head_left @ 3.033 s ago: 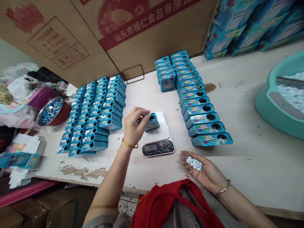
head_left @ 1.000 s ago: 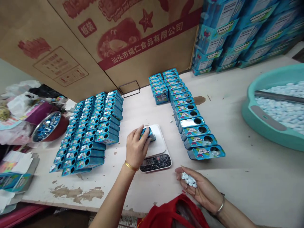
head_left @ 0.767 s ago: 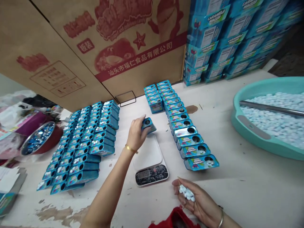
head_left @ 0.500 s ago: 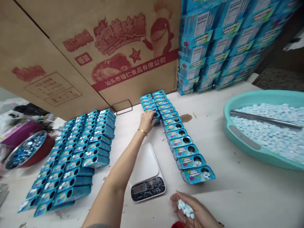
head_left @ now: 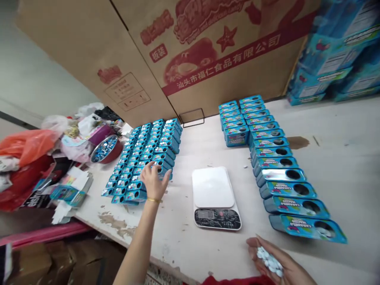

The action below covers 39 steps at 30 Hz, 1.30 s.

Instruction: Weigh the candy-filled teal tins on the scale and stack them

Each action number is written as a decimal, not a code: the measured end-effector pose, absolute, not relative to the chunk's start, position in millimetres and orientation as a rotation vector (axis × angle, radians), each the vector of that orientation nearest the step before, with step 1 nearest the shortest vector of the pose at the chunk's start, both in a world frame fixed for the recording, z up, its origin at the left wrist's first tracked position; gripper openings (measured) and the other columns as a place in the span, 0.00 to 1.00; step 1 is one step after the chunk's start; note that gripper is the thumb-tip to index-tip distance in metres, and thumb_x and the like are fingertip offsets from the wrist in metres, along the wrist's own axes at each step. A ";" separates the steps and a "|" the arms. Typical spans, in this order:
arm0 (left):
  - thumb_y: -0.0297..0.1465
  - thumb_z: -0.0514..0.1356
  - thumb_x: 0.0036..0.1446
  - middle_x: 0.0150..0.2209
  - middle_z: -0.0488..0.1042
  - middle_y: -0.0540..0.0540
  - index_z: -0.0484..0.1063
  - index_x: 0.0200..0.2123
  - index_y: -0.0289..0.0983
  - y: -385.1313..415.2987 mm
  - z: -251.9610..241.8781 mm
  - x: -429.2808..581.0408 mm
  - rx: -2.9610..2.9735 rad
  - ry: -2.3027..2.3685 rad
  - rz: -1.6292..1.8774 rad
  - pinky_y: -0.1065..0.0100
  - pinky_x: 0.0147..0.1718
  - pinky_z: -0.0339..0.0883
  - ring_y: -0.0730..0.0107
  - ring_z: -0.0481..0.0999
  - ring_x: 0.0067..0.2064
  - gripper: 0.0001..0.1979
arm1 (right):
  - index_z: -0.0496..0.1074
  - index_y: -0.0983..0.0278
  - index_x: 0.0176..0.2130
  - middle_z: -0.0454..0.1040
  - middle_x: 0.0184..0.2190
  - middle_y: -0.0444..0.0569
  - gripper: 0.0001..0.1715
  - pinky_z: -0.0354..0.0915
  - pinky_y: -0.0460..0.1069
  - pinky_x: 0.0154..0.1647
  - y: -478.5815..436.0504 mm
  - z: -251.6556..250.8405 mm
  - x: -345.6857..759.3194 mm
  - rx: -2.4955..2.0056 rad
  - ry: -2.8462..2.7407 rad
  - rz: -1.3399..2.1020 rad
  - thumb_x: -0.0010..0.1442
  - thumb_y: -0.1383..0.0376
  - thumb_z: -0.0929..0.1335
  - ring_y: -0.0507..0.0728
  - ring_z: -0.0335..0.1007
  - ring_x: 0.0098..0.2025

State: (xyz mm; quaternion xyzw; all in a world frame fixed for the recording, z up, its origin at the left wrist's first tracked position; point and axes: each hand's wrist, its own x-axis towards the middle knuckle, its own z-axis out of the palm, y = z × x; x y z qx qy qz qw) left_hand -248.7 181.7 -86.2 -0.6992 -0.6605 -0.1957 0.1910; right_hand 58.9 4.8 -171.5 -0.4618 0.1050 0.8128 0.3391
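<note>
My left hand (head_left: pixel 152 178), a gold bangle at its wrist, reaches over the near right part of the left group of blue candy boxes (head_left: pixel 166 142). Its thumb and fingers are apart and nothing shows between them. Small pale blue candies (head_left: pixel 269 262) lie in the cupped palm of my right hand (head_left: pixel 286 257), low at the right. Between the hands stands a white kitchen scale (head_left: pixel 212 186) with a bare platform. Right of it runs a long row of blue boxes (head_left: pixel 274 162) with round holes, beside a shorter row (head_left: pixel 236 135).
A large brown carton (head_left: pixel 231 89) stands along the back. Stacked blue packs (head_left: pixel 323 55) rise at the back right. At the left are a red bowl (head_left: pixel 114 152) of shiny wrapped pieces, plastic bags (head_left: pixel 28 146) and the table's edge.
My left hand has let go of a box at the near end of the short row and moved left to the other group. The view has turned left; my right hand still holds the candies.
</note>
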 end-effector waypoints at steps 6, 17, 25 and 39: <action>0.30 0.56 0.57 0.54 0.66 0.40 0.70 0.38 0.40 170.4 -82.5 -283.8 -2.141 -1.711 -0.041 0.45 0.54 0.47 0.50 0.60 0.57 0.06 | 0.75 0.64 0.36 0.75 0.27 0.46 0.16 0.69 0.42 0.24 3.4 -164.9 56.6 -1.190 0.198 2.078 0.47 0.58 0.74 0.49 0.69 0.23; 0.35 0.52 0.60 0.40 0.70 0.43 0.67 0.35 0.37 180.1 -31.1 -150.1 -2.890 -1.171 -0.139 0.66 0.37 0.65 0.66 0.70 0.39 0.08 | 0.75 0.67 0.33 0.71 0.24 0.44 0.15 0.53 0.38 0.14 10.1 -152.4 53.0 -1.102 0.057 2.034 0.51 0.56 0.71 0.43 0.59 0.19; 0.40 0.58 0.55 0.40 0.73 0.44 0.64 0.43 0.37 206.2 -34.6 -106.1 -3.056 -1.119 0.039 0.65 0.36 0.65 0.64 0.72 0.38 0.15 | 0.75 0.68 0.32 0.71 0.24 0.45 0.17 0.46 0.40 0.13 16.0 -153.1 53.9 -1.069 -0.019 2.007 0.51 0.55 0.71 0.44 0.58 0.17; 0.26 0.63 0.45 0.22 0.73 0.49 0.72 0.37 0.34 303.9 -123.2 24.8 -3.359 -1.528 0.789 0.66 0.29 0.68 0.70 0.72 0.25 0.13 | 0.77 0.66 0.32 0.74 0.25 0.47 0.15 0.65 0.42 0.24 11.5 -156.5 65.1 -1.120 0.153 2.083 0.50 0.56 0.72 0.48 0.68 0.24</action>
